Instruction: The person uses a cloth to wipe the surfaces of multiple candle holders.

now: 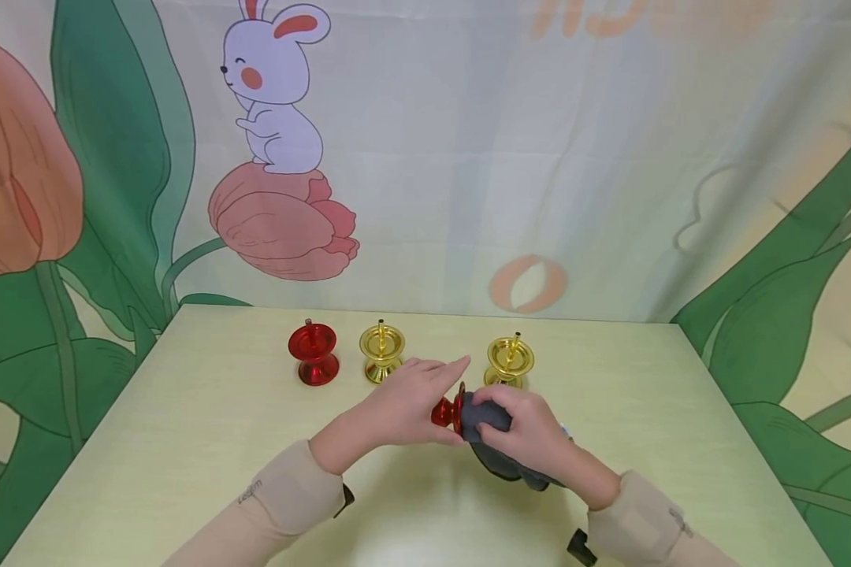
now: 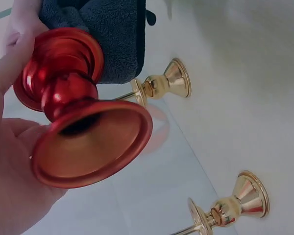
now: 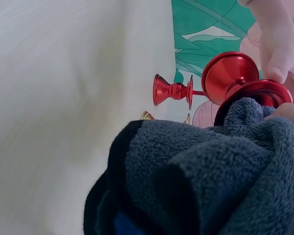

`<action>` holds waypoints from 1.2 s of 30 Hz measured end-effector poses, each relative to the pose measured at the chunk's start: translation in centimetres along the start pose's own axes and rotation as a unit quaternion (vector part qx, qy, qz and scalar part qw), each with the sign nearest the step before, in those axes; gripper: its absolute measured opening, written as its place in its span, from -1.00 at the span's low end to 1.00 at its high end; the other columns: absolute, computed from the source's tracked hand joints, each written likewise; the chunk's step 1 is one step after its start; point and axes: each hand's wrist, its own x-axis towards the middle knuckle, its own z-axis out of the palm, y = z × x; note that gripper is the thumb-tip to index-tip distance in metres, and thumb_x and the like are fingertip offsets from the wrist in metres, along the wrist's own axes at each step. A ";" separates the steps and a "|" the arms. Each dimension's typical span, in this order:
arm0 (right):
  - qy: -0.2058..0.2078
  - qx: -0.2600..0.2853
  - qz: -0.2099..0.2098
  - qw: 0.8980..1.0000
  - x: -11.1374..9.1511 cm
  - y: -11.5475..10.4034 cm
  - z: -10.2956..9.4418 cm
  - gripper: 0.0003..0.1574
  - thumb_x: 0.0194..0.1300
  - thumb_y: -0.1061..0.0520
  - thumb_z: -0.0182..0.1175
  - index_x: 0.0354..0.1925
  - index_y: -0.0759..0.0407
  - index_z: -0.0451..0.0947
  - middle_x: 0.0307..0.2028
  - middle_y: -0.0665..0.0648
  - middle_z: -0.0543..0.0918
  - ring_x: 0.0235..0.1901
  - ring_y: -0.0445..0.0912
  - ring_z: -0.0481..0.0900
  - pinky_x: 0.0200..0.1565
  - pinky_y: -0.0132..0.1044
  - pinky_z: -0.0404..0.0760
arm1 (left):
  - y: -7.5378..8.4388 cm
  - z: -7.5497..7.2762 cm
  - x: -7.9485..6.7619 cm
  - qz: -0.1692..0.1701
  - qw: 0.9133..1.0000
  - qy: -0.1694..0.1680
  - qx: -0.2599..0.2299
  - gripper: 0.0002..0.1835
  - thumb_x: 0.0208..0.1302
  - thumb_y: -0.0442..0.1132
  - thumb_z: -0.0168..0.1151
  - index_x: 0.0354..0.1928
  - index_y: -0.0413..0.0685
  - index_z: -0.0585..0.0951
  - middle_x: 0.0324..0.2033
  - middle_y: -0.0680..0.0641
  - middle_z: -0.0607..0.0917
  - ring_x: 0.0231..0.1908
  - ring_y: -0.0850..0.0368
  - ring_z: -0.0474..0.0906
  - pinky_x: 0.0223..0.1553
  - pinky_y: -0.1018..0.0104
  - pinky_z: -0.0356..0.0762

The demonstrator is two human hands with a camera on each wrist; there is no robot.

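Red candle holder (image 2: 71, 95): glossy, metallic-looking, bulbous at the stem, with a hollow, flared base. Located above the worktop (image 1: 206, 441), between both hands; long axis roughly level, cup end pointing to the person's right, base to the left. Left hand (image 1: 413, 402): grip spread to the holder's width, thumb and fingers around it. Right hand (image 1: 532, 427): grip drawn in, pinching a plush, bunched grey cloth (image 3: 206, 161) against the cup.

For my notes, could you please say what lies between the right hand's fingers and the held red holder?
Dark gray cloth, in the head view.
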 end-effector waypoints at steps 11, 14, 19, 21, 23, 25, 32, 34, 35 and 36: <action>0.034 -0.010 -0.050 0.998 0.1 -0.9 0.1 -0.68 -0.15 0.27 0.29 -0.31 0.12 0.52 -0.33 0.03 0.63 -0.32 -0.17 0.57 -0.33 -0.33 0.56 | 0.6 0.8 -0.6 -0.003 1.000 0.003 0.006 0.05 -0.28 0.25 0.35 0.27 -0.13 0.22 -0.15 0.06 0.60 -0.11 0.18 0.50 0.09 0.26 0.34; 0.033 0.024 0.001 0.999 0.1 -1.0 0.0 -0.67 -0.11 0.29 0.28 -0.28 0.11 0.51 -0.29 0.05 0.62 -0.31 -0.15 0.57 -0.31 -0.34 0.56 | 0.7 1.5 -0.8 0.028 0.994 0.078 0.075 -0.02 -0.28 0.21 0.36 0.22 -0.15 0.28 -0.04 0.03 0.57 -0.03 0.16 0.48 0.09 0.26 0.34; 0.024 0.073 0.050 0.996 0.4 -0.9 -0.2 -0.67 -0.05 0.29 0.28 -0.22 0.11 0.51 -0.23 0.07 0.63 -0.24 -0.12 0.57 -0.24 -0.33 0.57 | 0.6 2.2 -1.1 0.046 0.978 0.153 0.137 -0.05 -0.29 0.17 0.37 0.19 -0.15 0.32 0.01 0.01 0.55 0.02 0.17 0.45 0.11 0.21 0.34; 0.017 0.080 0.057 0.995 0.4 -0.9 -0.4 -0.67 -0.02 0.26 0.28 -0.20 0.11 0.52 -0.21 0.08 0.62 -0.21 -0.11 0.57 -0.20 -0.31 0.56 | 0.4 2.4 -1.3 0.038 0.978 0.151 0.135 -0.04 -0.29 0.18 0.37 0.20 -0.16 0.31 0.01 0.01 0.55 0.02 0.18 0.45 0.12 0.21 0.33; 0.012 0.087 0.068 0.994 0.5 -0.8 -0.7 -0.67 -0.01 0.23 0.28 -0.19 0.11 0.52 -0.19 0.10 0.62 -0.18 -0.08 0.57 -0.18 -0.30 0.56 | 0.2 2.6 -1.6 0.023 0.982 0.143 0.125 -0.02 -0.28 0.20 0.36 0.21 -0.16 0.29 0.01 0.02 0.55 0.02 0.18 0.45 0.12 0.21 0.33; 0.012 0.094 0.086 0.992 0.5 -0.7 -1.0 -0.67 0.01 0.21 0.28 -0.17 0.12 0.51 -0.17 0.12 0.61 -0.18 -0.06 0.56 -0.18 -0.30 0.56 | -0.1 2.7 -1.8 0.005 0.984 0.138 0.111 -0.01 -0.28 0.22 0.35 0.22 -0.17 0.27 0.00 0.01 0.55 0.02 0.18 0.45 0.12 0.20 0.33; 0.041 0.133 0.179 0.974 0.5 0.0 -2.1 -0.65 0.06 0.18 0.24 -0.12 0.13 0.48 -0.15 0.14 0.59 -0.17 -0.05 0.53 -0.16 -0.33 0.54 | -0.9 3.2 -2.4 -0.069 0.982 0.169 0.046 0.03 -0.28 0.24 0.35 0.23 -0.19 0.25 -0.08 0.02 0.59 -0.03 0.15 0.46 0.11 0.25 0.33; 0.046 0.145 0.193 0.969 0.5 0.2 -2.3 -0.64 0.07 0.17 0.23 -0.10 0.15 0.47 -0.15 0.15 0.59 -0.14 -0.05 0.52 -0.12 -0.34 0.52 | -1.0 3.3 -2.4 -0.078 0.980 0.182 0.034 0.04 -0.28 0.24 0.35 0.23 -0.21 0.24 -0.07 0.01 0.59 -0.03 0.13 0.46 0.11 0.25 0.34; 0.047 0.154 0.195 0.967 0.5 0.3 -2.3 -0.63 0.08 0.16 0.23 -0.09 0.16 0.47 -0.15 0.16 0.59 -0.13 -0.04 0.52 -0.11 -0.34 0.51 | -1.0 3.3 -2.5 -0.078 0.978 0.190 0.029 0.04 -0.28 0.23 0.35 0.24 -0.22 0.23 -0.07 0.00 0.59 -0.04 0.12 0.47 0.11 0.24 0.34; 0.046 0.161 0.197 0.966 0.6 0.3 -2.2 -0.62 0.09 0.17 0.22 -0.08 0.18 0.46 -0.14 0.17 0.59 -0.12 -0.04 0.52 -0.11 -0.35 0.50 | -1.0 3.4 -2.5 -0.074 0.977 0.198 0.023 0.05 -0.28 0.22 0.36 0.24 -0.23 0.22 -0.07 0.00 0.59 -0.04 0.12 0.47 0.09 0.24 0.36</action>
